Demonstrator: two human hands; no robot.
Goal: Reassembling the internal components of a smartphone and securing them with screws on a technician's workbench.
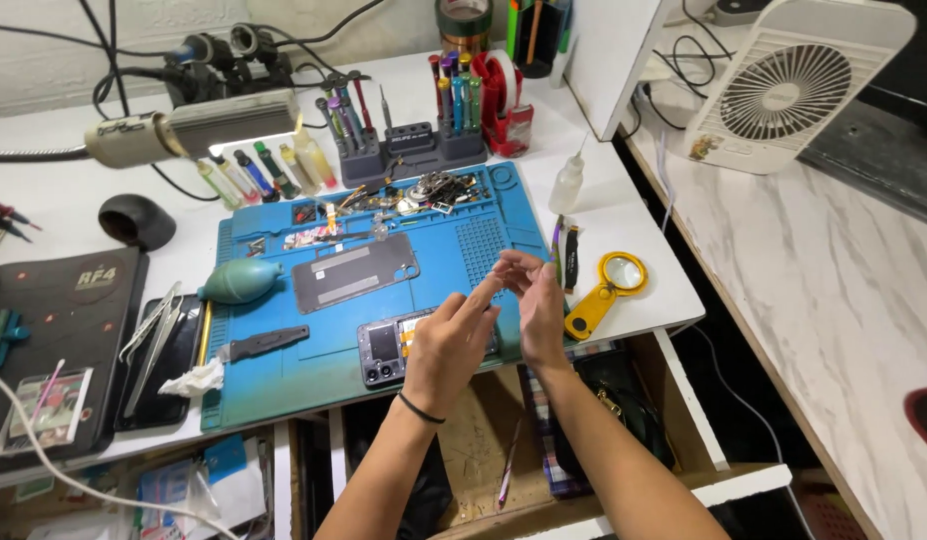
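Left hand (451, 345) and right hand (536, 300) raised, fingertips pinched together on something too small to tell; opened phone (388, 348) just at 9 o'clock of left hand, long axis 3–9, on blue mat (283, 375)

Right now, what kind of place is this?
Likely a phone repair bench: a blue silicone work mat holding an opened phone, a grey rack of precision screwdrivers, and metal tweezers beside it.

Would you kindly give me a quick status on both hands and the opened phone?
Left hand and right hand raised together, fingertips meeting, what they pinch too small to tell. Opened phone flat on blue mat, partly behind left hand. Back cover lies beyond, apart.
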